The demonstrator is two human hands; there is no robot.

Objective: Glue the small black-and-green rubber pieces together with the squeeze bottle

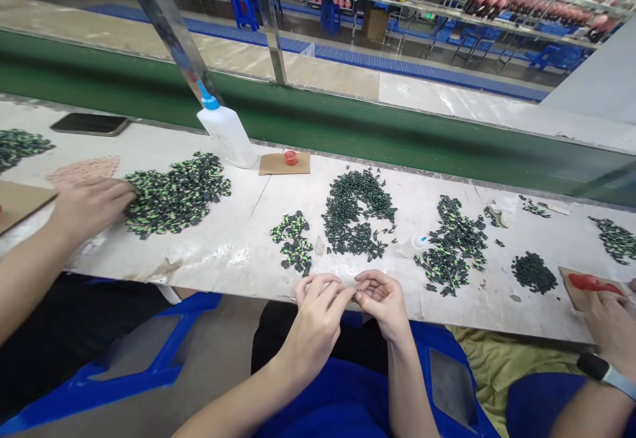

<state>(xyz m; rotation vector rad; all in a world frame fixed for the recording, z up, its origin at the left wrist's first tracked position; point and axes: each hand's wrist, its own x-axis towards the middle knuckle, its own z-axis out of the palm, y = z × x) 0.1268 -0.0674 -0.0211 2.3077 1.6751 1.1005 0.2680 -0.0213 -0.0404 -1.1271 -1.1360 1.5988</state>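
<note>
At the table's near edge, my left hand and my right hand meet fingertip to fingertip. Pinched between them is a small dark piece, too small to make out exactly. Just beyond my left hand lies a small pile of black-and-green pieces. A larger pile of dark green, grain-like pieces is in front of both hands. To the right of it is another black-and-green pile, with a small clear bottle with a blue tip beside it.
A white squeeze bottle stands at the back, near a small red cup on cardboard. A co-worker's hand touches a large black-and-green pile at left. Another co-worker's hand is at right, by a red object.
</note>
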